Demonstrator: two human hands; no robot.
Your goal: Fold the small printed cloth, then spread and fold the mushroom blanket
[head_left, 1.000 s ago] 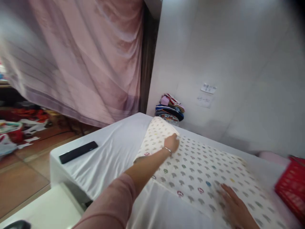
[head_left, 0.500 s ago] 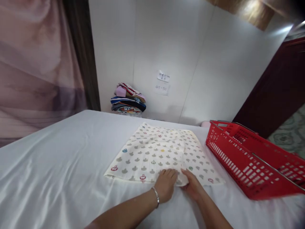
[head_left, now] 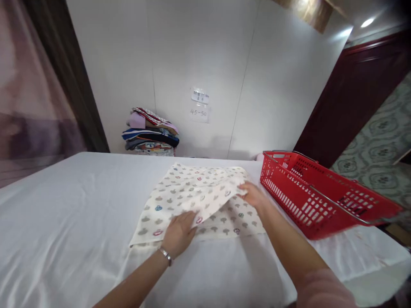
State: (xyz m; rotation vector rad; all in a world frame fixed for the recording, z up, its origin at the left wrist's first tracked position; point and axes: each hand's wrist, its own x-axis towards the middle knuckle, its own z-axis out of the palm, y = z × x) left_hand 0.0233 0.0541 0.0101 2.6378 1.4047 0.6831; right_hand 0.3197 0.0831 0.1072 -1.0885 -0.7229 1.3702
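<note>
A white cloth (head_left: 176, 192) printed with small grey, red and blue mushrooms lies spread on the white-covered table. My right hand (head_left: 253, 196) pinches its near edge and holds that part raised, so the upper layer slants over the layer beneath. My left hand (head_left: 180, 233), with a silver bracelet at the wrist, is closed on the cloth's near side, left of the lifted part. Its fingertips rest on top of the fabric, the thumb beside the raised edge.
A red plastic basket (head_left: 298, 201) with metal handles stands on the right of the table (head_left: 80, 205). Behind the far edge is a stack of folded textiles (head_left: 150, 132). Paper signs (head_left: 199, 107) hang on the wall, and a curtain (head_left: 28, 107) hangs at left.
My right hand has lifted the near edge of the cloth up and away from me. My left hand has slid leftward along the edge. The view has turned slightly right.
</note>
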